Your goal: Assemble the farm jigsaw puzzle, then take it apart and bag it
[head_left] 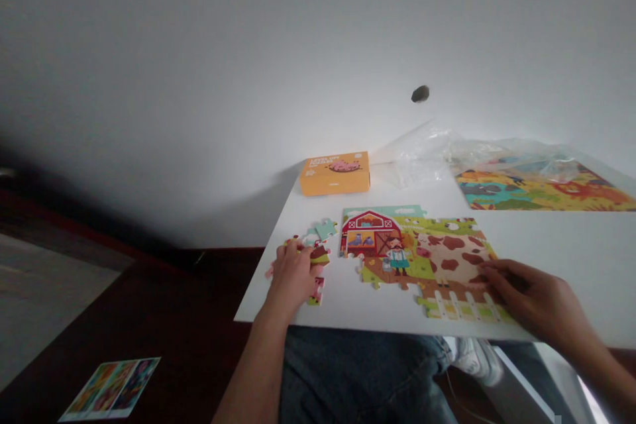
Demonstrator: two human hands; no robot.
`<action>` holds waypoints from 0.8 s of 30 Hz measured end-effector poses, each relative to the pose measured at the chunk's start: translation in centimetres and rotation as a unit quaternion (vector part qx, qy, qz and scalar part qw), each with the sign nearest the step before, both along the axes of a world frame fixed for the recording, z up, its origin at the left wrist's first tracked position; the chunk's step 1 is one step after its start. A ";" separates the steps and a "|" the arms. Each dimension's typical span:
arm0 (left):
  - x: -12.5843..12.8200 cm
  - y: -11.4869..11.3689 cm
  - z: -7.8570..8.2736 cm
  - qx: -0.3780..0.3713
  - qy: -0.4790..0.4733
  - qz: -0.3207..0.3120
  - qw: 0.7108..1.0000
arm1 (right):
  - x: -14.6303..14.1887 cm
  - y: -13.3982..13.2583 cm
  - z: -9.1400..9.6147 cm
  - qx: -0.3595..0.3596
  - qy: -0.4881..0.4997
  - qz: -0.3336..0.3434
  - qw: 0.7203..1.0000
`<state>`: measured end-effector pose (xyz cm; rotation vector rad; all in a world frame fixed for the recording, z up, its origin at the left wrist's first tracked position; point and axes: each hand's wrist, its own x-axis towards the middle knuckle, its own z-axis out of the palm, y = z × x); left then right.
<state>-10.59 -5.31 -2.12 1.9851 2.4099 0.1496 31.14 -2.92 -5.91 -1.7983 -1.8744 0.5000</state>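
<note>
A partly joined farm jigsaw (412,248) with a red barn, a farmer and a spotted cow lies on the white table (348,298). My left hand (293,275) rests on a small heap of loose puzzle pieces (318,245) near the table's left edge, its fingers curled over them. My right hand (527,295) lies on the puzzle's lower right corner, fingers stretched flat and pressing on the fence and cow pieces.
An orange puzzle box (335,173) stands at the table's back left. A crumpled clear plastic bag (447,156) and a second colourful animal puzzle (541,189) lie at the back right. A picture card (112,387) lies on the dark floor. A white wall rises behind.
</note>
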 end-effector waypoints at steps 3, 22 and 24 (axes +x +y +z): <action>0.1 0.3 0.1 0.009 -0.019 -0.009 1.000 | -0.1 0.0 0.0 0.004 0.003 0.000 1.000; 4.4 -2.0 0.5 0.043 -0.281 -0.090 0.954 | -0.5 -0.2 0.3 0.001 0.025 0.001 1.000; 4.0 -1.7 0.6 0.061 -0.285 -0.056 0.955 | -0.5 -0.2 0.2 0.006 0.025 0.009 1.000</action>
